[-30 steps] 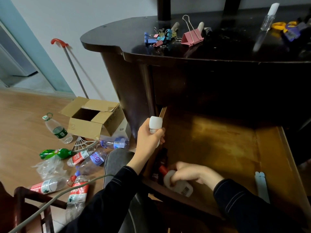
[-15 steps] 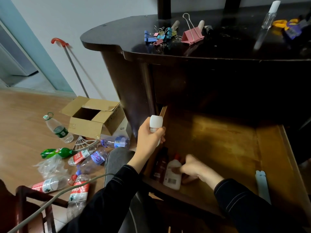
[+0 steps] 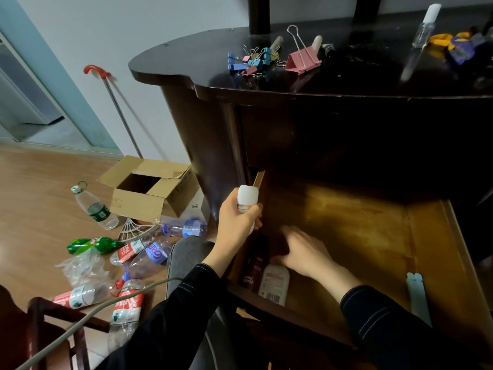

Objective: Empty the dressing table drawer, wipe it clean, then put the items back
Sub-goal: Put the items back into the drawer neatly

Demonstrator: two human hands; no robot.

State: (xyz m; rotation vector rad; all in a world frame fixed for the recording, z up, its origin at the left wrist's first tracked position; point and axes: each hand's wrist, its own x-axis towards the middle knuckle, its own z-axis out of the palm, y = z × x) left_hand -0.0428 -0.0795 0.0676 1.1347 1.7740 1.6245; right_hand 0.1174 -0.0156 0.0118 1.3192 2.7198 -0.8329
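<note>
The open wooden drawer (image 3: pixel 373 231) of the dark dressing table (image 3: pixel 320 84) is pulled out in front of me. My left hand (image 3: pixel 237 222) grips a white-capped bottle (image 3: pixel 247 198) upright at the drawer's left wall. In the front left corner a dark "MAKE SENSE" bottle (image 3: pixel 252 271) and a white barcode bottle (image 3: pixel 274 284) lie side by side. My right hand (image 3: pixel 304 252) hovers just above them, fingers spread and blurred, holding nothing. A white flat strip (image 3: pixel 417 295) lies at the drawer's right front.
On the tabletop are coloured binder clips (image 3: pixel 253 61), a large pink clip (image 3: pixel 302 60), a clear spray bottle (image 3: pixel 424 28) and yellow and purple items (image 3: pixel 453 42). On the floor at left are an open cardboard box (image 3: pixel 149 188), several plastic bottles (image 3: pixel 128 252) and a chair frame (image 3: pixel 40 332).
My right hand laid the white barcode bottle beside the dark bottle in the front left corner, then let go and lifted off it. My left hand stayed put.
</note>
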